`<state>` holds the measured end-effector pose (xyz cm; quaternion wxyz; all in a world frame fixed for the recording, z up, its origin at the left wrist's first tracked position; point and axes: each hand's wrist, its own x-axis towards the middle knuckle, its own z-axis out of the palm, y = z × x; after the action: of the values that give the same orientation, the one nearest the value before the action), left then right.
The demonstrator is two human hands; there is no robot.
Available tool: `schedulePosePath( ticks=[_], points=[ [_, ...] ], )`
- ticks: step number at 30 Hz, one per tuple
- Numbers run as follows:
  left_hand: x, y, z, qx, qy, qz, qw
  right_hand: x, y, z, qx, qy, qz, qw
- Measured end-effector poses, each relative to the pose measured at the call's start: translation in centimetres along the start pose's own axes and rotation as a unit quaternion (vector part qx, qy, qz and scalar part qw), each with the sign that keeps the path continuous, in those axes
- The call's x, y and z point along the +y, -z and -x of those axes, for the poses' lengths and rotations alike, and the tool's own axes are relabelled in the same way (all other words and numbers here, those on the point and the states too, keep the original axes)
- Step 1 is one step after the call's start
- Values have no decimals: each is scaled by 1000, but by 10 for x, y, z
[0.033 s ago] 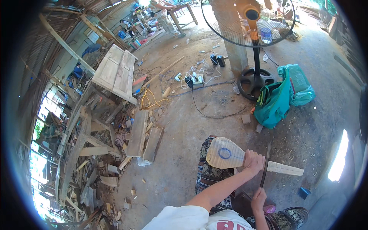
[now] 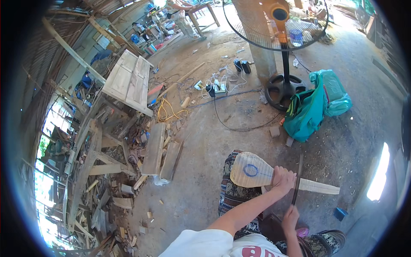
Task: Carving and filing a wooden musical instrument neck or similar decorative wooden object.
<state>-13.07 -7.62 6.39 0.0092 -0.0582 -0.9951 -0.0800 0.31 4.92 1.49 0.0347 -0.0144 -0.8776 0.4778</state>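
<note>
A pale wooden piece with a rounded paddle-shaped body and a long narrow neck lies across my patterned trouser leg, a blue oval drawn on its face. My left hand is closed around it where body meets neck. In my right hand, closed on its near end, is a long, thin dark file. The file crosses the neck just right of my left fingers; whether they touch it I cannot tell.
A standing fan is ahead, beside a green bag. A power strip with tangled cords lies on the floor. Boards and wood scraps fill the left. A small blue object is at right. Someone stands at a far table.
My right hand and the file have slid slightly forward, away from me, across the neck. My left hand keeps its hold on the wooden piece.
</note>
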Motion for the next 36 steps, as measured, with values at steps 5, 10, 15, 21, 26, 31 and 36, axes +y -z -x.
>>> schedulePosePath(
  ticks=[5, 10, 15, 21, 26, 31, 36],
  points=[
    [17, 9, -9, -45, -11, -35, 998, 10, -11, -65, -7, 13, 23, 1000],
    [-5, 16, -11, -36, 19, -107, 993, -14, 11, 2, -89, -10, 41, 995],
    [12, 16, -19, -64, -11, -120, 991, 2, -9, -48, -15, -100, -1, 995],
    [6, 12, -13, -67, 7, -130, 989, -11, 8, 18, -37, -116, -3, 993],
    [18, 15, -16, -62, -18, -133, 989, -9, -5, -52, -12, -127, 9, 992],
    [13, 18, -20, -86, -4, -128, 988, -12, 25, 45, -38, -130, 7, 991],
    [3, 29, -25, -141, -42, -137, 980, -23, 124, 71, 3, -241, -101, 965]
  ],
)
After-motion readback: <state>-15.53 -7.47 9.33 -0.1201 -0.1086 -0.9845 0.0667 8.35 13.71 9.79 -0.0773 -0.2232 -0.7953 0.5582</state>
